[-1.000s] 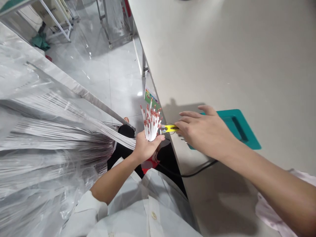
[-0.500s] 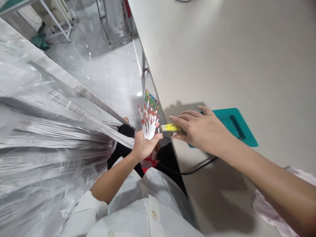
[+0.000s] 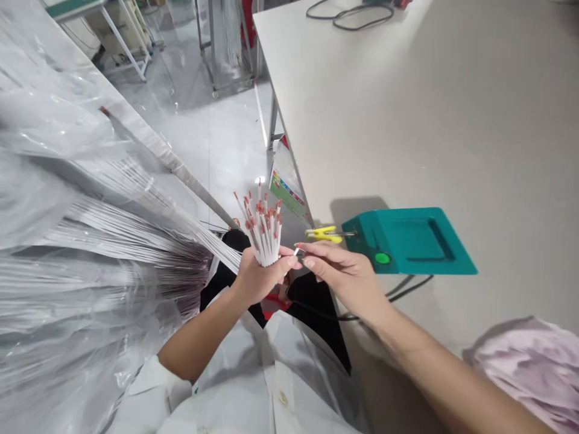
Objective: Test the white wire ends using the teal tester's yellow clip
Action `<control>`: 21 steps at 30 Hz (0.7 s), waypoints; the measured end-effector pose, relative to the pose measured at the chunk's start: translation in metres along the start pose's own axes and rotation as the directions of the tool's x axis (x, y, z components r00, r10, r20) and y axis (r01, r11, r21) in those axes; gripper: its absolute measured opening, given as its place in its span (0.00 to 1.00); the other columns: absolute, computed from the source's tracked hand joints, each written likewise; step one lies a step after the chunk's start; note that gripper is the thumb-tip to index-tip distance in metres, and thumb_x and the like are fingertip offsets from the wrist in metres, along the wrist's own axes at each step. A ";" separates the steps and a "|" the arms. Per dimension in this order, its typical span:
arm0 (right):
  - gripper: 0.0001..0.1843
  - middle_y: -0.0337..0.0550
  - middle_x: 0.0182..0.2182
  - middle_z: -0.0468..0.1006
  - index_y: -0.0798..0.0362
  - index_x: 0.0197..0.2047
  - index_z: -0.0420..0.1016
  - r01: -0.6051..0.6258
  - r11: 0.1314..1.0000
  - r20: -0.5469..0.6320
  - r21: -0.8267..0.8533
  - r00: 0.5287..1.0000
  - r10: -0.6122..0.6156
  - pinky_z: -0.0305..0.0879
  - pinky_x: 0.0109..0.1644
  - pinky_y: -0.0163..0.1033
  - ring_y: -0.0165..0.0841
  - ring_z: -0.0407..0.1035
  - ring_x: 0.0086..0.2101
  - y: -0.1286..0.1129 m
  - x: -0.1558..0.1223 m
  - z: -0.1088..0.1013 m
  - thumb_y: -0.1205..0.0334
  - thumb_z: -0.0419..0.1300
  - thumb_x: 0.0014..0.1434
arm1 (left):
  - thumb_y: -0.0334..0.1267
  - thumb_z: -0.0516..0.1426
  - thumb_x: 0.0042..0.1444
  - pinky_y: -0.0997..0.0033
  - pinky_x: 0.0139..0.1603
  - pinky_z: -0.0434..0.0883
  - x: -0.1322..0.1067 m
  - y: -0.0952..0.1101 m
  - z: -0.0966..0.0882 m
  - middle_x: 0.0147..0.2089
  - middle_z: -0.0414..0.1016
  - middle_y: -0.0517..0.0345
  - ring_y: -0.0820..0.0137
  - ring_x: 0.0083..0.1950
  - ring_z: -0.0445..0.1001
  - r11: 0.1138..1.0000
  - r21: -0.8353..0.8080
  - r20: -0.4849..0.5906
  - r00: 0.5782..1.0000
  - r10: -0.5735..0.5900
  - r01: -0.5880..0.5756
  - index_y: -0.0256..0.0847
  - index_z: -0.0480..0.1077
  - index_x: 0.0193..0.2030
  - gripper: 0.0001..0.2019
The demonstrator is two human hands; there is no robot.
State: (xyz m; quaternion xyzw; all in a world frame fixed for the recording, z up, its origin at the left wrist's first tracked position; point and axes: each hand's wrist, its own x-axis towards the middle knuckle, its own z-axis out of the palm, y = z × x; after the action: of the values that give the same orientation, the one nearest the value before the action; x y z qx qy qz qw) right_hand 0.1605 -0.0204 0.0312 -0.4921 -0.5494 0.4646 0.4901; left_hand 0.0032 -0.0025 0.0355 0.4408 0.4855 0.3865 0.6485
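Observation:
My left hand (image 3: 260, 274) is wrapped round a bundle of white wires (image 3: 265, 238), whose bare copper ends fan out upward. A single white wire (image 3: 297, 251) sticks out at my left thumb, apart from the rest. My right hand (image 3: 344, 271) pinches at its tip with thumb and fingers; the exact contact is too small to tell. Just beyond my right fingers, a yellow clip (image 3: 324, 234) juts from the left edge of a teal device (image 3: 407, 241) on the table. A round green spot (image 3: 382, 258) shows on that device.
Long white wires in clear plastic (image 3: 113, 235) spread over a rack at my left. A black cable (image 3: 409, 289) runs from the device past the table edge. Pink cloth (image 3: 534, 367) lies at lower right. Another dark cable (image 3: 357, 17) is on the far table (image 3: 407, 120).
My right hand has come off the teal device and the yellow clip, moving left and down to the single wire at my left thumb. The view has shifted slightly.

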 end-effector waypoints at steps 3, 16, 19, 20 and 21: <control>0.08 0.39 0.33 0.78 0.43 0.35 0.80 -0.086 0.947 0.005 0.310 0.996 0.089 0.68 0.26 0.35 0.29 0.71 0.28 0.013 -0.001 0.012 0.58 0.67 0.48 | 0.40 0.61 0.47 0.76 0.20 0.62 -0.005 -0.001 -0.003 0.20 0.72 0.60 0.79 0.18 0.63 1.000 -0.018 0.040 0.999 0.006 -0.006 0.36 0.74 0.28 0.08; 0.11 0.38 0.23 0.70 0.51 0.26 0.73 -0.169 0.963 -0.023 0.211 0.984 0.177 0.61 0.21 0.34 0.27 0.62 0.20 0.009 -0.001 0.012 0.53 0.61 0.52 | 0.40 0.60 0.49 0.76 0.22 0.64 -0.011 0.001 -0.003 0.18 0.68 0.61 0.77 0.20 0.64 0.992 0.128 0.066 0.997 -0.030 0.021 0.35 0.75 0.30 0.09; 0.09 0.45 0.33 0.77 0.50 0.36 0.77 0.111 0.924 -0.090 -0.365 0.984 -0.153 0.69 0.35 0.41 0.35 0.71 0.32 0.009 -0.003 0.005 0.57 0.58 0.55 | 0.42 0.60 0.49 0.76 0.22 0.62 -0.008 -0.005 -0.006 0.17 0.64 0.64 0.77 0.20 0.62 0.995 0.096 -0.040 0.999 0.002 0.002 0.36 0.74 0.31 0.10; 0.11 0.47 0.36 0.77 0.51 0.41 0.77 0.177 0.837 -0.065 -0.518 0.967 -0.245 0.69 0.39 0.44 0.38 0.72 0.36 0.009 -0.004 0.004 0.58 0.58 0.55 | 0.42 0.60 0.49 0.76 0.22 0.62 -0.006 -0.006 -0.007 0.16 0.64 0.65 0.78 0.19 0.62 0.997 0.077 -0.071 0.997 0.008 -0.002 0.36 0.74 0.31 0.10; 0.14 0.49 0.38 0.77 0.51 0.44 0.76 0.219 0.757 -0.037 -0.616 0.951 -0.306 0.69 0.43 0.45 0.40 0.72 0.39 0.009 -0.005 0.004 0.58 0.59 0.55 | 0.41 0.60 0.48 0.75 0.22 0.61 -0.004 -0.007 -0.008 0.16 0.63 0.65 0.78 0.19 0.62 0.999 0.054 -0.093 0.996 0.007 -0.002 0.36 0.74 0.32 0.10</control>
State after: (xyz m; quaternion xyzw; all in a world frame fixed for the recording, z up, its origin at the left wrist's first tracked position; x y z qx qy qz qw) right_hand 0.1572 -0.0251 0.0212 -0.5708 -0.6977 0.1569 0.4035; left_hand -0.0054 -0.0070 0.0288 0.4407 0.5242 0.3950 0.6123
